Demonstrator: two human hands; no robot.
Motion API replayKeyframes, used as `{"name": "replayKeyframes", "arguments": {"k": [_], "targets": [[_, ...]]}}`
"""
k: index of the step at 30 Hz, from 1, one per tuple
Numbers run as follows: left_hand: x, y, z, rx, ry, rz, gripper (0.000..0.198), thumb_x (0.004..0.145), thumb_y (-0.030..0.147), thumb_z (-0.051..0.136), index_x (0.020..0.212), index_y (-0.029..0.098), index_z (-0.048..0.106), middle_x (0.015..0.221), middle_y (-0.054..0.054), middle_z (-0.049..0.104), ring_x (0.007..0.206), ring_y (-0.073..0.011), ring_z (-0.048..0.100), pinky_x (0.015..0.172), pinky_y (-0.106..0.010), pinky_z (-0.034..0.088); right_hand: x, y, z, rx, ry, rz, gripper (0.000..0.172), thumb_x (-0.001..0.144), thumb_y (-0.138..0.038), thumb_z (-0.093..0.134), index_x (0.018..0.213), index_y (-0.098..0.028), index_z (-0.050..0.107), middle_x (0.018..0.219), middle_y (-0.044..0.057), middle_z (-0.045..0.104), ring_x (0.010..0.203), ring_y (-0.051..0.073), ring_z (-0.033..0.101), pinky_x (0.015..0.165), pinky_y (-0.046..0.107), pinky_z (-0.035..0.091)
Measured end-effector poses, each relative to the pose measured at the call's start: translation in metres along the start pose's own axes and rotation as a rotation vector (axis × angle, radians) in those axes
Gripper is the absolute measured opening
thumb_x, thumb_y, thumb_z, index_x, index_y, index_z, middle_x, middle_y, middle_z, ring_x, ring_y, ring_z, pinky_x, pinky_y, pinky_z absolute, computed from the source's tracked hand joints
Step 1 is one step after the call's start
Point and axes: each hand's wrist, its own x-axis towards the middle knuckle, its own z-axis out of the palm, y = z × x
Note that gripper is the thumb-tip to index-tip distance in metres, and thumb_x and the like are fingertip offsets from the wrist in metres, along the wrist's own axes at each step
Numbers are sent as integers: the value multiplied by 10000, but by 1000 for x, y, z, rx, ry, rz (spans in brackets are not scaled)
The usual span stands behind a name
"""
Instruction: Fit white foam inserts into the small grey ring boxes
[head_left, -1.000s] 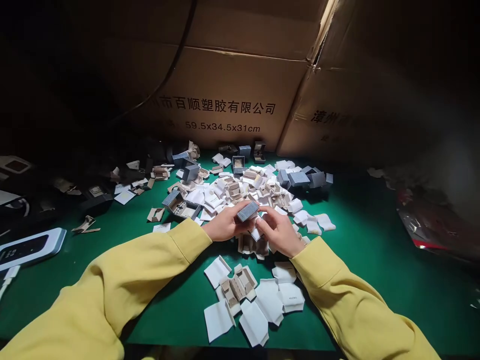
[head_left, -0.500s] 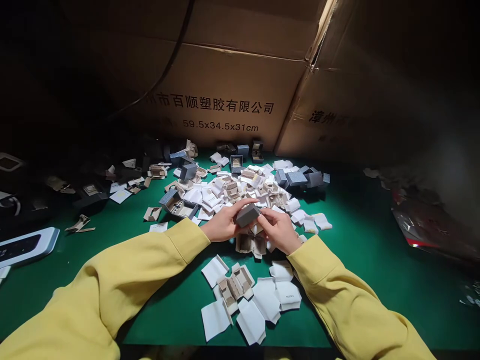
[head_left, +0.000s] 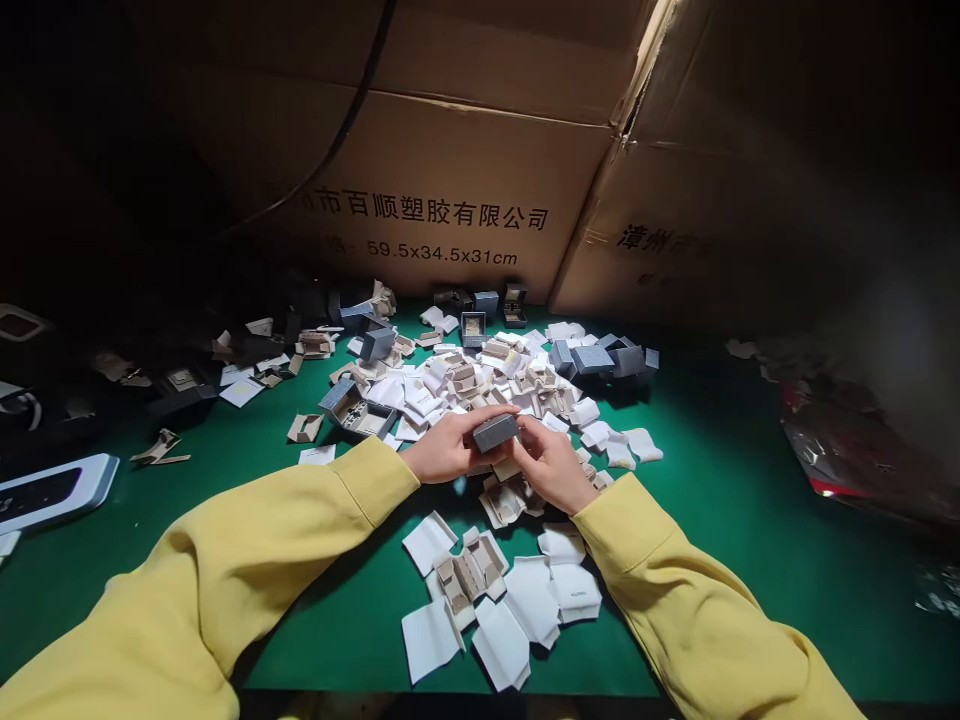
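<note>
A small dark grey box (head_left: 496,433) is held between my two hands, above the front of a heap of small pieces. My left hand (head_left: 448,447) is closed around its left side, fingers over the far edge. My right hand (head_left: 551,462) pinches the box at its right end. What is inside the box is hidden from me. Just below my hands lie folded beige card inserts (head_left: 504,502). Nearer the table's front edge are white padded pieces (head_left: 503,640) and an opened card insert (head_left: 470,575).
A heap of white and beige pieces (head_left: 420,395) covers the middle of the green table (head_left: 712,480). An open blue-grey box (head_left: 358,412) and closed ones (head_left: 592,358) surround it. Large cartons (head_left: 450,150) stand behind. A white phone-like device (head_left: 56,492) lies left, a plastic bag (head_left: 855,450) right.
The grey box has tilted slightly in my hands, and my right fingers have shifted on its end. A beige insert below my hands has moved and turned.
</note>
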Motion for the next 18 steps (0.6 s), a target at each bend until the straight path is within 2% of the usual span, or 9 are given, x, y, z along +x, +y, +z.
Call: {"name": "replayKeyframes", "arguments": {"k": [5, 10, 14, 18], "targets": [[-4, -2, 6, 78, 48, 11, 488, 796, 384, 538, 1233, 171, 492, 987, -78, 652, 815, -181, 620, 757, -285, 480, 0, 1, 0, 64, -21, 24, 297, 856, -425, 435, 902, -185, 606, 649, 2, 580, 572, 129, 504, 535, 248, 415], [-8, -8, 12, 114, 101, 56, 514, 783, 381, 553, 1250, 187, 462, 1077, -102, 635, 911, -205, 621, 806, -312, 469, 1, 2, -3, 47, -40, 48, 259, 844, -399, 459, 887, -180, 592, 583, -32, 510, 513, 105, 430, 502, 231, 363], [-7, -9, 13, 146, 96, 68, 504, 802, 374, 522, 1264, 187, 443, 1138, -113, 613, 969, -215, 613, 842, -328, 463, 4, 4, -5, 29, -71, 40, 278, 846, -400, 454, 920, -165, 584, 663, -9, 578, 563, 112, 485, 562, 241, 406], [-5, -13, 12, 165, 114, 78, 519, 814, 349, 498, 1276, 124, 424, 1198, -156, 576, 1033, -240, 593, 869, -344, 459, 7, 7, -1, 7, -82, 38, 310, 854, -408, 431, 971, -160, 575, 799, 33, 628, 681, 143, 552, 643, 268, 442]]}}
